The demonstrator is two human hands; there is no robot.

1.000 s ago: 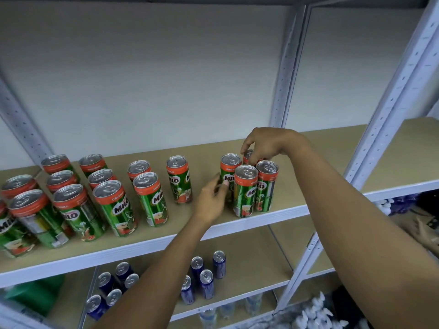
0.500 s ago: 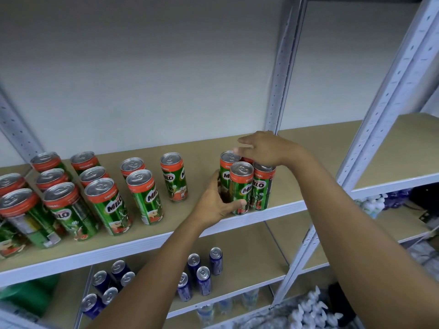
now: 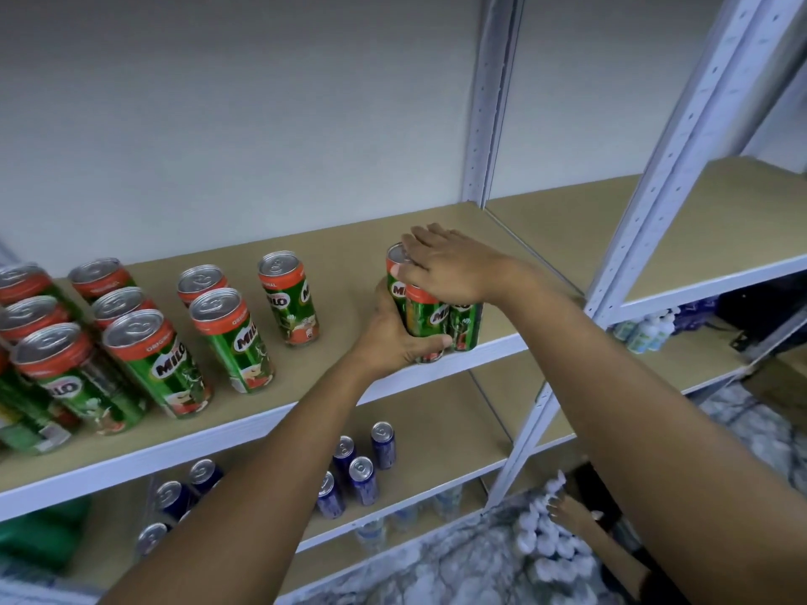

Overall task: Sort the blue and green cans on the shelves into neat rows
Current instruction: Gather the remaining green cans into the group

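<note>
Here the upper shelf [image 3: 332, 238] crosses the middle of the frame, its white front edge running from lower left up to right. A loose crowd of green cans [image 3: 157, 355] stands upright on it at left and centre left, in uneven rows. At centre, near the shelf's front edge, a tight cluster of green cans [image 3: 430, 318] stands bunched together. The left hand [image 3: 399, 338] wraps its fingers and thumb around the cluster's near side, gripping it. The right hand [image 3: 445, 266] lies flat on the cluster's tops, fingers straight, pressing down. Lower centre, on the shelf below, blue cans [image 3: 362, 467] stand in small scattered groups.
</note>
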